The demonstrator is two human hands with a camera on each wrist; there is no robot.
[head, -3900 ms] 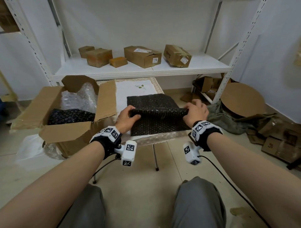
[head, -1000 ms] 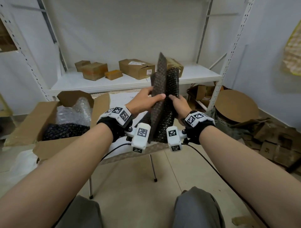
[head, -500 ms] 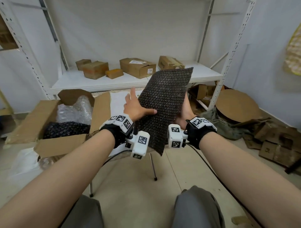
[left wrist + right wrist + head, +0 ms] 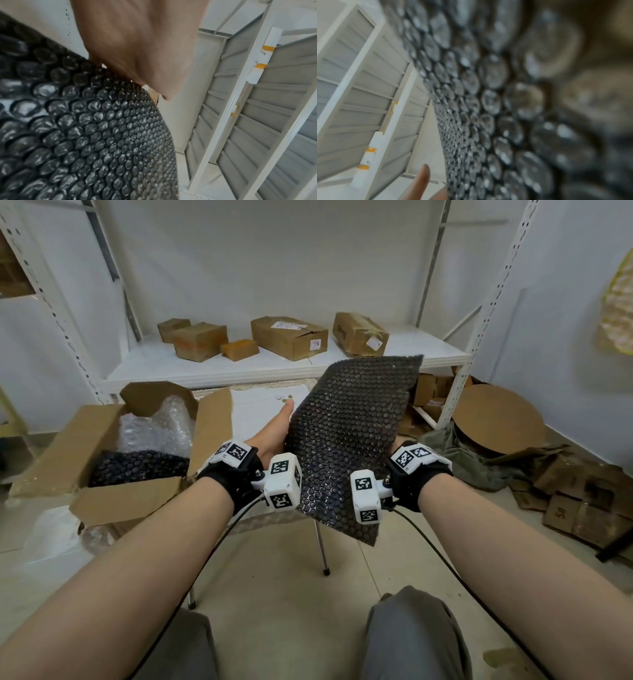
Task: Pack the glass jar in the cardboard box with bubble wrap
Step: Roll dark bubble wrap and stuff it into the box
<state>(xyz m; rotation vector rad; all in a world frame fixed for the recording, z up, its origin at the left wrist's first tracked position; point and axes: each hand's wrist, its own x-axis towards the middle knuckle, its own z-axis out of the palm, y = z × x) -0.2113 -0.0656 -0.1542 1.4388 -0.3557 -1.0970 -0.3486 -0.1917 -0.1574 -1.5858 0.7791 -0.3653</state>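
Note:
I hold a black bubble wrap sheet [image 4: 346,440] upright and spread out above the small table [image 4: 260,405]. My left hand [image 4: 274,429] lies flat along the sheet's left edge with straight fingers. In the left wrist view the bubble wrap sheet [image 4: 89,135] runs beside my left hand [image 4: 137,47]. My right hand [image 4: 397,445] is almost wholly hidden behind the sheet and holds it up. The right wrist view shows the bubble wrap sheet [image 4: 496,108] close up, with one straight finger [image 4: 423,180] past its edge. The open cardboard box [image 4: 102,440] stands at the left. No glass jar is in view.
Clear bubble wrap [image 4: 154,426] and more black bubble wrap [image 4: 137,467] fill the box. A white shelf [image 4: 281,364] behind the table carries several small cartons. A round cardboard disc [image 4: 496,419], an olive cloth [image 4: 455,453] and flattened cardboard [image 4: 582,494] lie on the floor at the right.
The sheet was lifted off the table, turned upright as a folded strip, then opened into a flat sheet. My left hand let go of the fold and slid to the sheet's left edge.

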